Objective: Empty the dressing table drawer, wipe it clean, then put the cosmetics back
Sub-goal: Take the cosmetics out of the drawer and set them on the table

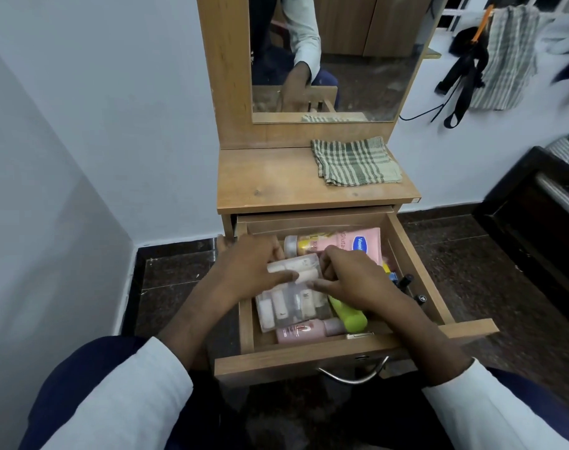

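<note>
The wooden drawer (416, 264) of the dressing table stands pulled out and full of cosmetics. Both hands are inside it on a clear plastic pouch (289, 305) of small tubes and bottles. My left hand (253, 267) grips the pouch's upper left part, thumb across its top. My right hand (351, 277) pinches its upper right edge. Behind the hands lies a pink lotion tube (357, 240) next to a white-capped jar (291, 245). A lime-green bottle (349, 315) and a small pink bottle (305, 331) lie at the front. Dark small items (406, 282) sit by the right wall.
A folded green-checked cloth (354, 162) lies on the table top (270, 180) at the right, below the mirror (357, 60). A metal handle (354, 375) hangs on the drawer front. White wall is at the left, dark furniture (536, 228) at the right, hanging clothes (490, 56) above it.
</note>
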The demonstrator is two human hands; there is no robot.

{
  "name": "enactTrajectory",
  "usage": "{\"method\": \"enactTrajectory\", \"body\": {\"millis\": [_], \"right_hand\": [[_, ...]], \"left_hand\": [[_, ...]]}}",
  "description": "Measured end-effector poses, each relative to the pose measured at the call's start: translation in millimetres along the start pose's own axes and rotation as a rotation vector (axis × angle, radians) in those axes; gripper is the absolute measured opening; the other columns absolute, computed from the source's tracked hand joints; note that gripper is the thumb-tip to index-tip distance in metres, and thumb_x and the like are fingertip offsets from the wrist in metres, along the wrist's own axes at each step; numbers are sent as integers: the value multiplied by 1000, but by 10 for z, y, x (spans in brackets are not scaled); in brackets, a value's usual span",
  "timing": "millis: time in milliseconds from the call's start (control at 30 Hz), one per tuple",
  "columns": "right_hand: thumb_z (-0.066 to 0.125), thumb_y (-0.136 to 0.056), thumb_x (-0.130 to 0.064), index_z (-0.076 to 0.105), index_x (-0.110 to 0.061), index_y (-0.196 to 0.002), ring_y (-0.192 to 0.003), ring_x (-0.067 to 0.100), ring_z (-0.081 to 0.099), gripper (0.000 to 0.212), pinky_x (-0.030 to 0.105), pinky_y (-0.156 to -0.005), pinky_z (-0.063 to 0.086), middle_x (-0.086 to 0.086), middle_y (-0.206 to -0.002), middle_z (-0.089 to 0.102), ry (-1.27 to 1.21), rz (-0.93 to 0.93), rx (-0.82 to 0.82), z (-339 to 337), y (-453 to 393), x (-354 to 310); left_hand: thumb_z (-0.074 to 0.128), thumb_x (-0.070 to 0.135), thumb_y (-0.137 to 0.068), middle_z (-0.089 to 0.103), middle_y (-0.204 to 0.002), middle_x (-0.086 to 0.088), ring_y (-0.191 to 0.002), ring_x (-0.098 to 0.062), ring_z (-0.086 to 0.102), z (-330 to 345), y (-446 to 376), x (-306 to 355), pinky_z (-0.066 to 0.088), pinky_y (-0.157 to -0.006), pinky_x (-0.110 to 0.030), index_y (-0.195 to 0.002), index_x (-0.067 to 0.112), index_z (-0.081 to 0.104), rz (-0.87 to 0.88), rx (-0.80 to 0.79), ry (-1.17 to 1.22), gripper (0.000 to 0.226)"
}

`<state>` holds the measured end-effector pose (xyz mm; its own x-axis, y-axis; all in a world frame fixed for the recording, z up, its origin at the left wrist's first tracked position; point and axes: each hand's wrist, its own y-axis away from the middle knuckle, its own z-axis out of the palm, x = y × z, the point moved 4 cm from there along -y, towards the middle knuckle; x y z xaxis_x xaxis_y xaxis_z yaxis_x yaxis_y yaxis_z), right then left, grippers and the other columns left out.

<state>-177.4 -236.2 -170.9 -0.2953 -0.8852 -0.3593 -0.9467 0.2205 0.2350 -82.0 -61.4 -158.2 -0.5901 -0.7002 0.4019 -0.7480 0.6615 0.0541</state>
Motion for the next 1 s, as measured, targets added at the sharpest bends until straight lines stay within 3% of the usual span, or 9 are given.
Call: {"method": "enactTrajectory", "body": {"millis": [100,167,233,333,467,667,867,933,1000], "right_hand": [[82,-89,-37,70,-23,-103,-78,2,63,24,16,-61,44,-10,-84,69,-168,-52,25,-97,7,14],[80,-91,-37,72,-26,-94,-79,-2,65,14,15,-62,43,-10,-81,71,-180,-125,60,-171,28,-5],[79,-92,-34,73,-29,-99,-81,-10,65,10,11,-67,46,-12,-84,73,-251,-195,109,-261,70,-40],[79,-92,-28,76,-28,-112,-86,0,74,20,23,-75,60,-11,-94,80,-486,-207,174,-389,116,-48],[78,-94,-20,76,-24,-116,-99,16,78,22,45,-86,65,-3,-103,81,-711,-205,288,-513,115,-41],[74,-96,-13,76,-20,-116,-97,22,79,21,41,-85,66,3,-101,82,-849,-218,440,-737,-46,-245],[68,-101,-17,72,-18,-121,-84,-2,73,21,15,-68,55,-2,-99,79,-702,-246,509,-1173,-607,-602],[70,-101,-20,72,-20,-120,-81,-1,72,20,16,-65,53,-2,-99,79,-673,-236,534,-1243,-877,-691],[73,-98,-22,73,-21,-121,-90,1,74,23,26,-77,62,-4,-101,80,-711,-217,560,-1266,-1132,-749]], "left_hand": [[88,63,-70,68,-80,22,-78,6,61,-77,-28,-118,46,-85,-35,-91,36,69,7,87,177,39],[92,59,-66,70,-78,19,-75,2,66,-160,4,-114,49,-70,-25,-89,34,73,36,137,264,40],[95,51,-68,73,-81,17,-77,-1,68,-246,35,-109,51,-65,-19,-92,32,76,59,193,357,36],[90,38,-81,75,-92,17,-83,0,70,-404,71,-114,59,-73,-21,-102,29,77,105,317,531,26],[76,32,-96,75,-101,13,-91,-5,71,-581,112,-193,58,-78,-17,-120,22,73,135,508,673,26],[74,19,-98,73,-105,8,-92,-5,69,-622,91,-298,58,-81,-24,-120,17,74,191,748,451,22],[77,21,-93,65,-131,11,-116,0,62,-721,-168,-370,51,-90,-7,-142,24,63,93,839,596,51],[79,20,-91,62,-136,12,-121,0,60,-742,-305,-416,49,-93,-5,-146,25,59,73,836,658,59],[80,20,-91,60,-139,10,-124,-1,58,-765,-444,-484,46,-94,-2,-148,24,57,53,838,679,62]]}}
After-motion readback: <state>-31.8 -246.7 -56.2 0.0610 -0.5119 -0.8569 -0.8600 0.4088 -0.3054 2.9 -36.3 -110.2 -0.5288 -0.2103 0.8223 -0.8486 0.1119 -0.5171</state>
